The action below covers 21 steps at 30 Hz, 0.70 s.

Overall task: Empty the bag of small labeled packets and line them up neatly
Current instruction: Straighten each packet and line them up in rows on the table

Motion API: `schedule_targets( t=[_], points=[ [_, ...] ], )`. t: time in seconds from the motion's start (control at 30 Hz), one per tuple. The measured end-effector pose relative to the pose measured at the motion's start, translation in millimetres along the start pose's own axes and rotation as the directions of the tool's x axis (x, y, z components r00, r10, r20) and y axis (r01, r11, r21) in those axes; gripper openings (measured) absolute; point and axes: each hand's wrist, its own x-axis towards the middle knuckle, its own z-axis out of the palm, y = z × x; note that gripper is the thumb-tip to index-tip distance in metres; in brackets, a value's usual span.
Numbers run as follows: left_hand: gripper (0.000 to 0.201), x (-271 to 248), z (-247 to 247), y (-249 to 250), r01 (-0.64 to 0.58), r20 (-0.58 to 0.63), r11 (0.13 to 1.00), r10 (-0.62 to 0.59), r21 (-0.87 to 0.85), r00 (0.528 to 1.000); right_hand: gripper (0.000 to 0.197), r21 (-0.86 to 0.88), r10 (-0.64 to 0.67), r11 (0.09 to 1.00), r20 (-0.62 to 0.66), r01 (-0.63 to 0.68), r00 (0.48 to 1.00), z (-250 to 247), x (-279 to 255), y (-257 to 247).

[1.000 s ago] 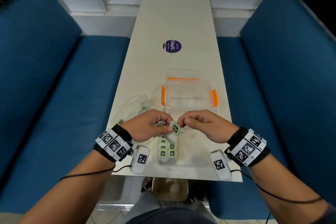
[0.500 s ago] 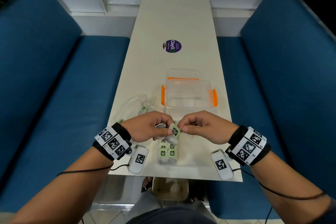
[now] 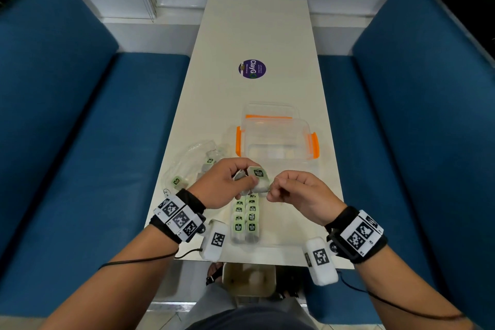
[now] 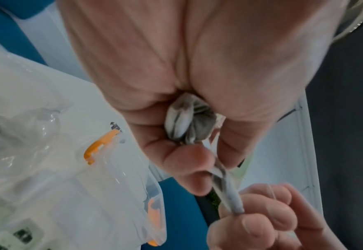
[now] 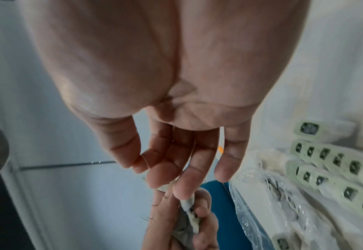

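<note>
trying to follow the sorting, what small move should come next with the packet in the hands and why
Probably lower the packet and lay it at the far end of the two rows of packets on the table. The left hand grips it above those rows, while the right hand pinches its end, seemingly pulling it free.

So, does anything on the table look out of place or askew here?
Mostly tidy: the lined-up packets sit in two neat columns. Odd bits: a few packets still lie loose in the crumpled plastic bag, and the left hand holds a bunched cluster.
</note>
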Motion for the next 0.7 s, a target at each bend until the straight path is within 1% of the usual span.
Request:
schedule_targets(
  t=[0.03,0.1,0.13,0.17,0.23,0.3,0.43,0.63,0.7],
  points=[
    [0.014,0.9,1.5,-0.9,0.013,-0.015,1.0,-0.013,-0.02,1.0,0.021,0.049,-0.006,0.999,-0.014,0.007,1.0,2.0,0.5,1.3],
    [0.01,1.3,3.9,-1.5,0.038,-0.032,0.998,-0.039,-0.045,0.999,0.016,0.121,-0.026,0.992,-0.07,0.034,0.997,3.6,2.7,2.7],
    [0.012,0.7,4.4,-1.3,0.048,-0.037,0.997,-0.051,-0.06,0.998,0.016,0.139,-0.041,0.989,-0.105,0.055,0.994,3.3,4.5,3.2],
    [0.02,0.2,4.9,-0.4,0.06,-0.046,0.995,-0.063,-0.075,0.997,0.019,0.151,-0.047,0.986,-0.138,0.067,0.989,3.5,5.8,2.3],
    [0.032,-0.9,6.3,1.4,0.068,-0.06,0.991,-0.075,-0.115,0.995,0.016,0.182,-0.059,0.979,-0.204,0.097,0.977,2.1,7.8,-1.3],
    [0.031,-1.4,5.8,3.1,0.063,-0.05,0.988,-0.071,-0.14,0.996,0.015,0.212,-0.073,0.969,-0.248,0.128,0.966,0.2,9.8,-5.0],
    [0.03,-1.1,3.6,3.9,0.025,-0.044,0.988,-0.032,-0.153,0.999,0.009,0.222,-0.096,0.962,-0.27,0.159,0.958,1.2,12.4,-13.2],
    [0.021,1.6,1.3,3.5,-0.072,-0.083,0.993,0.065,-0.092,0.994,0.03,0.206,-0.062,0.97,-0.292,0.126,0.954,7.4,12.2,-21.3],
    [0.021,0.9,0.6,4.5,-0.094,-0.08,0.993,0.089,-0.068,0.993,0.031,0.178,-0.044,0.979,-0.307,0.103,0.951,9.4,11.9,-21.1]
  ],
)
